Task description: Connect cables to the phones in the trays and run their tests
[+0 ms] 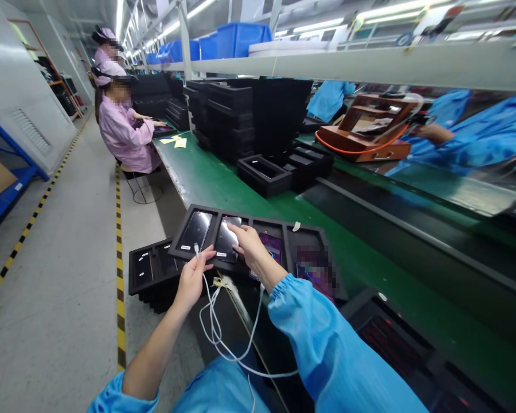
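My left hand [192, 278] pinches a white charging cable [214, 321] just below its plug, which points upward at the near edge of a black foam tray [245, 217]. In the tray's left compartment lies a dark phone [196, 230] with a small white label. My right hand [250, 245] is over the second phone [227, 252], thumb and fingers apart at its screen; it appears to lie in its compartment. A third phone [272, 245], with a lit screen, is partly hidden by my right wrist. The cable's other end [262, 287] hangs below that wrist.
More black trays stand stacked at the lower left [144, 269] and along the green bench [249, 198]. Another tray [395, 332] with phones is at lower right. Co-workers in pink [122, 135] and in blue [485, 129] sit at the line. Blue bins [243, 41] fill the shelf above.
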Tool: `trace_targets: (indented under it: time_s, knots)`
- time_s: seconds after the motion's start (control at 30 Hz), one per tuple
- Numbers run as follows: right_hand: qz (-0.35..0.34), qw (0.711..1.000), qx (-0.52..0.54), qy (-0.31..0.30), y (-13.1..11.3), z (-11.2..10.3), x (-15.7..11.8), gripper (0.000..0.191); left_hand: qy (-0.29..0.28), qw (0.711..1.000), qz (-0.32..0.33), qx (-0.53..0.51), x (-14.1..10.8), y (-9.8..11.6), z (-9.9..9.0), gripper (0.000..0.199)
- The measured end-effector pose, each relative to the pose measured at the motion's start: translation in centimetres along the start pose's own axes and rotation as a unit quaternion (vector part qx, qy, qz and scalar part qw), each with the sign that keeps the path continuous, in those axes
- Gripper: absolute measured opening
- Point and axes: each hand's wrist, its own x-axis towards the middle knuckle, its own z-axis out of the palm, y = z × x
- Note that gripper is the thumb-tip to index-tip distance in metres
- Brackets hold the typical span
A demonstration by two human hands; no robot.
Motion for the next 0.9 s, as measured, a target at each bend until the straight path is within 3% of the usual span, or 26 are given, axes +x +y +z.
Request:
trace_targets:
  time_s: [0.23, 0.4, 0.5, 0.63, 0.77, 0.9]
  knots:
    - [-0.011, 0.995, -0.099, 0.006, -0.4, -0.9, 0.8, 0.035, -0.019, 0.994, -0.048, -0.101, -0.5, 0.8, 0.2, 0.072]
    - [-0.018, 0.979, -0.197, -0.049, 0.4, -2.8, 0.0, 0.034, -0.034, 0.979, -0.129, -0.152, -2.7, 1.3, -0.4, 0.073]
    - [-0.034, 0.954, -0.283, -0.088, 1.0, -3.9, -1.5, 0.036, -0.050, 0.969, -0.173, -0.170, -4.2, 1.0, -0.3, 0.070]
    - [-0.120, 0.909, -0.392, -0.072, 0.3, -4.1, -2.3, 0.039, -0.083, 0.968, -0.194, -0.139, -5.7, -0.1, 0.8, 0.069]
    - [-0.190, 0.869, -0.451, -0.078, -0.8, -2.9, -0.9, 0.056, -0.097, 0.968, -0.208, -0.096, -6.5, -0.7, 1.9, 0.077]
    - [-0.189, 0.841, -0.496, -0.105, -0.4, -1.7, 0.8, 0.071, -0.094, 0.970, -0.211, -0.078, -6.4, -0.4, 2.2, 0.081]
